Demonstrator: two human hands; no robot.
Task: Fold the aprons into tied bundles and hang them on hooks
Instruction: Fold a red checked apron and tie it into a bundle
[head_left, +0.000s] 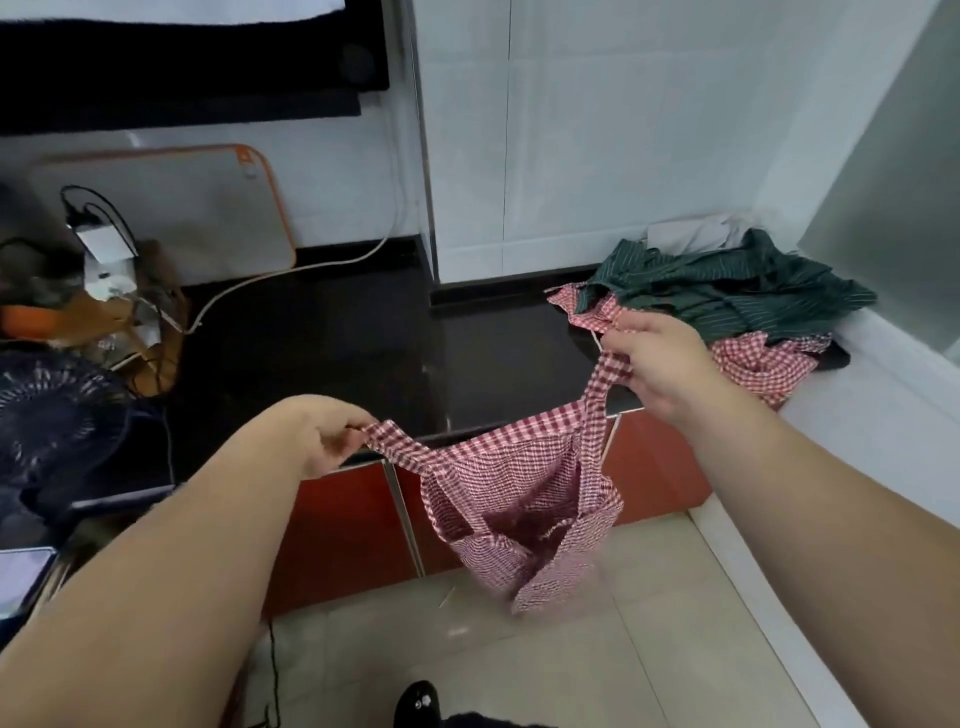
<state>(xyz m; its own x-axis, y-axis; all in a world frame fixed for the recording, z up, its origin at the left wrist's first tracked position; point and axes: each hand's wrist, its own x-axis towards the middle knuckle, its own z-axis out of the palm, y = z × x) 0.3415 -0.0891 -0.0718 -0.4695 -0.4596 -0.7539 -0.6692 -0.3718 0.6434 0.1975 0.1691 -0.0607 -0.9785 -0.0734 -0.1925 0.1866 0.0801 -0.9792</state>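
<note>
A red-and-white checked apron (524, 499) hangs in the air in front of the black counter's edge, its body drooping toward the floor. My left hand (322, 436) pinches one strap end at the left. Higher and to the right, my right hand (654, 358) grips the other strap. On the counter's far right lies a pile with a dark green striped apron (727, 286) on top of another red checked apron (763, 364). No hooks are in view.
The black counter (337, 338) has red cabinet doors (343, 525) below it. At the left stand a dark fan (57, 415), chargers with cables (104, 249) and an orange-rimmed board (171, 208). A white ledge (852, 415) runs along the right. Beige floor tiles lie below.
</note>
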